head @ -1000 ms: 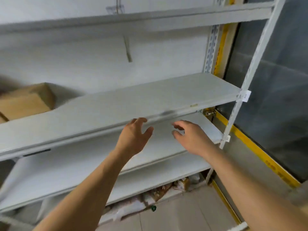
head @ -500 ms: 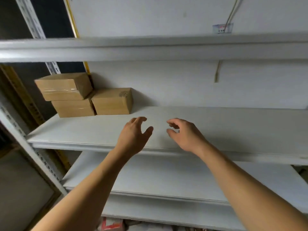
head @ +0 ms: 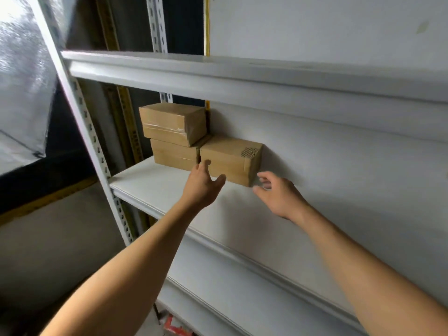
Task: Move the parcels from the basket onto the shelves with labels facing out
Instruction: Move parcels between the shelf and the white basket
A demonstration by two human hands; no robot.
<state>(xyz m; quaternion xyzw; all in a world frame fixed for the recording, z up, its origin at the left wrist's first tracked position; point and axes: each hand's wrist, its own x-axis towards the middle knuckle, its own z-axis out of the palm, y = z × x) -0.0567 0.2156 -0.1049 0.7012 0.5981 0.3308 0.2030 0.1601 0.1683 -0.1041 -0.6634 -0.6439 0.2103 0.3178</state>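
Observation:
Three brown cardboard parcels sit at the left end of the white middle shelf [head: 155,187]. A taped parcel [head: 173,122] lies on top of a second parcel [head: 173,154]. The third parcel [head: 230,161] stands to their right, a dark patch on its top corner. My left hand [head: 202,184] is held out empty in front of the third parcel's front face, fingers relaxed. At that parcel's right corner hovers my right hand [head: 278,194], empty, with loosely curled fingers. I cannot tell whether either hand touches the box. No basket is in view.
An upper shelf [head: 218,71] runs above the parcels and a lower shelf [head: 242,294] below. A perforated white upright [head: 97,151] bounds the rack on the left. The middle shelf stretches bare to the right of the parcels. Something red lies at the bottom [head: 174,327].
My view swung left from the rack's right end to its left end. The parcels came close, and both empty hands now reach the rightmost parcel.

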